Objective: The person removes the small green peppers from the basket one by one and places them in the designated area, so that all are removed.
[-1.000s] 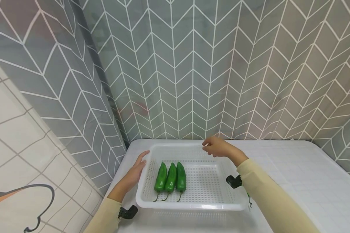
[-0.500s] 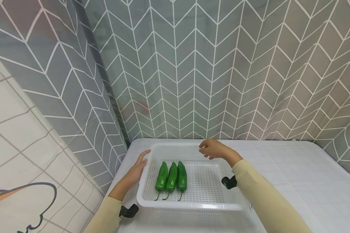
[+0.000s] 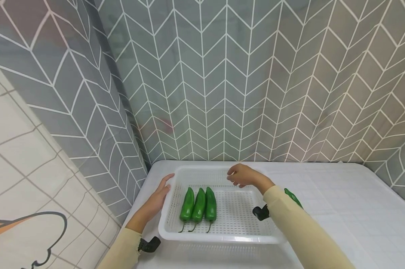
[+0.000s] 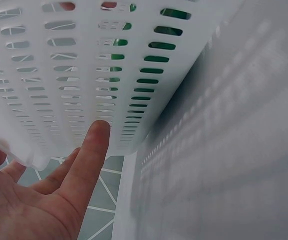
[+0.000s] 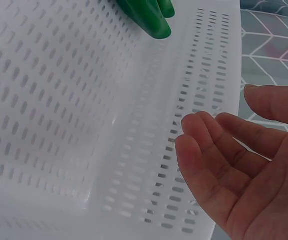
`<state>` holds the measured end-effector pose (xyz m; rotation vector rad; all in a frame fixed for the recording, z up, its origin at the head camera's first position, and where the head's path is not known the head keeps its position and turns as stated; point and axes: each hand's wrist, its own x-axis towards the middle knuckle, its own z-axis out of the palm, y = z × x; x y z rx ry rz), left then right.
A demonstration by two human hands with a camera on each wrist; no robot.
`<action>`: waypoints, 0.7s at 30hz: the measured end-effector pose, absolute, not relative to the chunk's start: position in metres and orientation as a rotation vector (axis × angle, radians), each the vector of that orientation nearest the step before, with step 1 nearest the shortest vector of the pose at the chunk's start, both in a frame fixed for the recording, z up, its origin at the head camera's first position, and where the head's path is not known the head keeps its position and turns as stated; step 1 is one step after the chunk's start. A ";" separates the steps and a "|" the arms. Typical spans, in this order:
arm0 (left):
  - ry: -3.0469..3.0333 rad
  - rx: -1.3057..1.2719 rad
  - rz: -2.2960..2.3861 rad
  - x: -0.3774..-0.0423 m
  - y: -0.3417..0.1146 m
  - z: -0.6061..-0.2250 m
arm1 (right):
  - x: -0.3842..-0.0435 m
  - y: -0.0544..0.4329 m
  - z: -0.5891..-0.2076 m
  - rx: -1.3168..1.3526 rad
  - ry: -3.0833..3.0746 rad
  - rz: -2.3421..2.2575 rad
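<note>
A white perforated plastic basket point(image 3: 219, 237) sits on the table. Inside, along its left side, lie three long green peppers point(image 3: 199, 205) side by side, stems toward me. My left hand point(image 3: 157, 196) rests at the basket's left side, fingers extended along the wall; the left wrist view has one fingertip point(image 4: 101, 129) close to the slotted outer wall. Over the back right part of the basket hovers my right hand point(image 3: 242, 175), its fingers loosely bent around nothing. In the right wrist view that hand point(image 5: 248, 170) is beside the slotted back wall, with a pepper tip point(image 5: 151, 20) beyond.
Another green pepper point(image 3: 292, 197) lies to the right of the basket, partly covered by my right sleeve point(image 3: 303, 228). A white cloth covers the table point(image 3: 343, 198). Behind it hangs a grey patterned curtain point(image 3: 222, 93), which continues along the left side.
My right hand has drifted a little left and toward me over the basket. The pepper right of the basket now shows beyond my forearm. My left hand has stayed at the basket's side.
</note>
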<state>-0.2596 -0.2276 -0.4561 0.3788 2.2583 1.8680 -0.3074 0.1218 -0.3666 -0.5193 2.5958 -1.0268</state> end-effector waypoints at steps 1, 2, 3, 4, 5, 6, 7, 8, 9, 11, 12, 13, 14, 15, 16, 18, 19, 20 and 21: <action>2.263 0.379 1.865 -0.260 -0.228 -0.456 | -0.307 0.121 -0.367 -0.523 2.596 -1.021; 2.269 0.380 1.859 -0.260 -0.228 -0.456 | -0.308 0.120 -0.368 -0.525 2.597 -1.016; 2.271 0.382 1.855 -0.260 -0.228 -0.456 | -0.308 0.119 -0.369 -0.525 2.598 -1.011; 2.272 0.382 1.854 -0.260 -0.228 -0.456 | -0.307 0.119 -0.370 -0.522 2.595 -1.009; 2.274 0.381 1.852 -0.260 -0.228 -0.455 | -0.308 0.118 -0.370 -0.522 2.594 -1.007; 2.273 0.382 1.851 -0.260 -0.228 -0.456 | -0.308 0.117 -0.372 -0.524 2.593 -1.001; 2.276 0.383 1.847 -0.260 -0.228 -0.456 | -0.308 0.117 -0.372 -0.527 2.589 -0.998; 2.276 0.386 1.847 -0.259 -0.228 -0.456 | -0.308 0.116 -0.373 -0.527 2.587 -0.994; 2.274 0.389 1.849 -0.259 -0.228 -0.456 | -0.308 0.115 -0.374 -0.527 2.588 -0.990; 2.266 0.384 1.855 -0.259 -0.227 -0.456 | -0.308 0.114 -0.375 -0.529 2.589 -0.982; 2.260 0.384 1.857 -0.259 -0.227 -0.456 | -0.308 0.114 -0.376 -0.529 2.588 -0.981; 2.260 0.386 1.860 -0.259 -0.227 -0.456 | -0.308 0.113 -0.376 -0.528 2.588 -0.980; 2.256 0.387 1.863 -0.259 -0.227 -0.456 | -0.309 0.112 -0.376 -0.527 2.591 -0.977; 2.250 0.384 1.866 -0.259 -0.227 -0.456 | -0.309 0.111 -0.377 -0.524 2.591 -0.977; 2.251 0.381 1.865 -0.259 -0.227 -0.455 | -0.309 0.111 -0.377 -0.521 2.591 -0.975; 2.258 0.383 1.859 -0.259 -0.227 -0.455 | -0.310 0.109 -0.378 -0.525 2.596 -0.966; 2.261 0.388 1.858 -0.258 -0.227 -0.454 | -0.311 0.109 -0.379 -0.523 2.597 -0.964; 2.260 0.385 1.857 -0.259 -0.228 -0.455 | -0.311 0.108 -0.380 -0.522 2.597 -0.962; 2.262 0.386 1.857 -0.259 -0.228 -0.455 | -0.311 0.107 -0.381 -0.520 2.598 -0.962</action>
